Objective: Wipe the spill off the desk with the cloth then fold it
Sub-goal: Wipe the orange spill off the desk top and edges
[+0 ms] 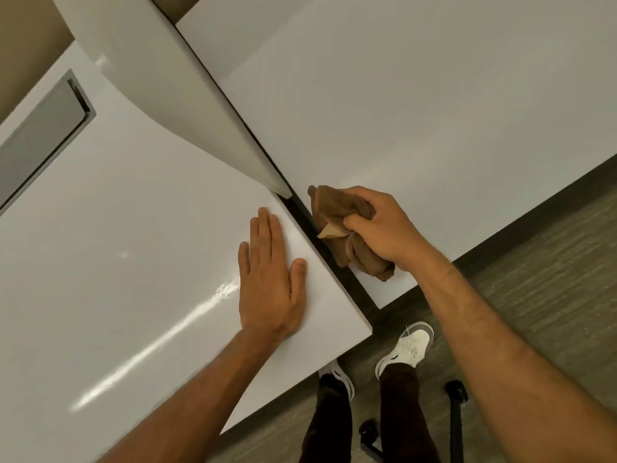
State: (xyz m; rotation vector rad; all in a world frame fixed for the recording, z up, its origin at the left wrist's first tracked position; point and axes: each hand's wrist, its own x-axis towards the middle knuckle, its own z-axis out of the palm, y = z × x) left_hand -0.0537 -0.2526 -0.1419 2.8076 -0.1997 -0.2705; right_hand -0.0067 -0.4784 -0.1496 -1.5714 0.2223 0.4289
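Head view shows your right hand closed around a bunched brown cloth, which rests on the right bench near its front corner, just beside the dark gap that separates it from the left bench.

Handling: treat the cloth as soft, light and limp. It will sag and crumple wherever it is unsupported, and it has no stiff edge to push with. For wiping, keep it gathered under the palm as it is now, so the wad presses flat on the surface. For folding, judge that you must spread it out first, then take it by two corners; a pale tag or corner shows at the side nearest the gap and may serve as a reference.

Hands: your right fingers are curled tight over the wad, thumb toward the gap. Your left hand lies fully open, fingers straight and together, palm down on the left bench close to its edge. It holds nothing.

No spill can be made out on either glossy white surface.
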